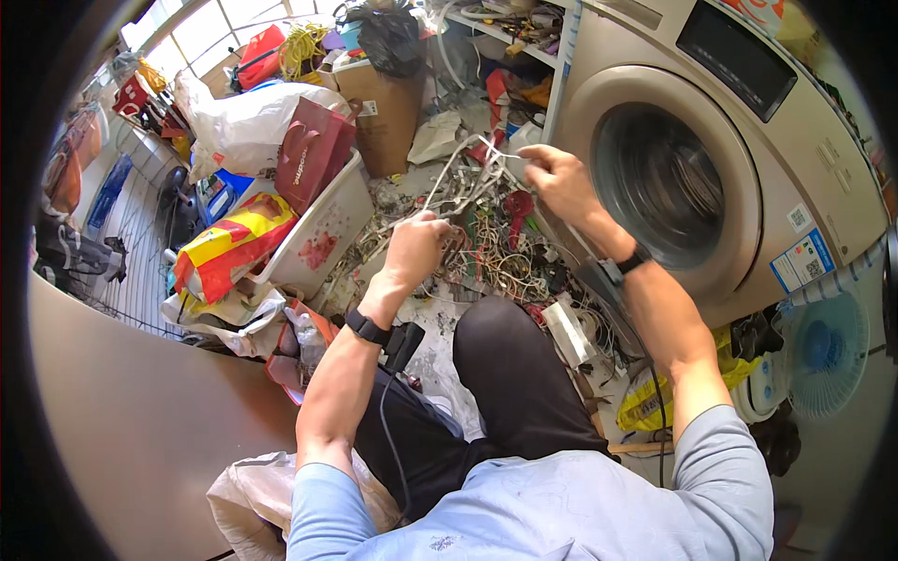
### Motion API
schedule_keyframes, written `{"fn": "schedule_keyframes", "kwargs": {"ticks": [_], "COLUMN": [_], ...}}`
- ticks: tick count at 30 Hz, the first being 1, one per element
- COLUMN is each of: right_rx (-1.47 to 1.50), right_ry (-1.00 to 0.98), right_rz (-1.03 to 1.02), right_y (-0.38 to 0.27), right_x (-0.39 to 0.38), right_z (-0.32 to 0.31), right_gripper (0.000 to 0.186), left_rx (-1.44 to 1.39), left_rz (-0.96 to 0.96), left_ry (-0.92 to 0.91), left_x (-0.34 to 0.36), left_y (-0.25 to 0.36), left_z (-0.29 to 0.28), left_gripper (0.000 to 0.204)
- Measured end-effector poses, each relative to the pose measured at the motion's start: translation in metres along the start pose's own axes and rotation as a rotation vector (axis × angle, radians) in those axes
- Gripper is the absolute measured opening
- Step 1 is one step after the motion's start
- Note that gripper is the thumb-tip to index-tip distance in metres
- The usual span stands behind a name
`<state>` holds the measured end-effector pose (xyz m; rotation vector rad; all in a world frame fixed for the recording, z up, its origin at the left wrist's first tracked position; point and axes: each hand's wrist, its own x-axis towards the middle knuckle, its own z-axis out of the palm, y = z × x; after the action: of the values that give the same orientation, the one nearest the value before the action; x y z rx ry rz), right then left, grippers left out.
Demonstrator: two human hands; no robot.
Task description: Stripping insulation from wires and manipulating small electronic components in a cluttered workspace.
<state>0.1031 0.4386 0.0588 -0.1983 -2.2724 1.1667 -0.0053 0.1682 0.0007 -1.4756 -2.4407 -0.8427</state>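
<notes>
A loose bundle of white cables [480, 179] stretches between my hands, above a tangled heap of wires [500, 248] on the floor. My left hand [417, 247] is closed on the left part of the cables. Higher and to the right, my right hand [561, 183] pinches a thin white end of them. Below the bundle, a dark red round piece with a handle [517, 204] lies in the heap. A white rectangular box-like piece [569, 334] rests beside my knee. Each wrist wears a black strap with a small device.
A washing machine [720, 140] stands close on the right, with a blue fan [823, 351] below it. To the left is a white bin [327, 224] holding a red paper bag [313, 154]. A cardboard box [379, 117] and a black plastic bag [388, 39] are behind.
</notes>
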Motion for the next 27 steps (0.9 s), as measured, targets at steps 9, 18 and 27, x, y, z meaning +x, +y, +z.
{"fn": "schedule_keyframes", "kwargs": {"ticks": [9, 18, 27], "right_rx": [0.415, -0.243, -0.992], "right_ry": [0.741, 0.426, -0.722], "right_rz": [-0.125, 0.074, 0.135], "right_y": [-0.043, 0.005, 0.101], "right_x": [0.061, -0.031, -0.114], "right_z": [-0.098, -0.128, -0.08], "right_gripper": [0.018, 0.024, 0.02], "left_rx": [0.184, 0.222, -0.872], "left_rz": [0.134, -0.109, -0.696], "left_ry": [-0.163, -0.194, 0.106], "left_x": [-0.031, -0.08, -0.058], "left_y": [-0.031, -0.086, -0.041], "left_z": [0.004, -0.004, -0.054], "left_gripper": [0.018, 0.019, 0.019]}}
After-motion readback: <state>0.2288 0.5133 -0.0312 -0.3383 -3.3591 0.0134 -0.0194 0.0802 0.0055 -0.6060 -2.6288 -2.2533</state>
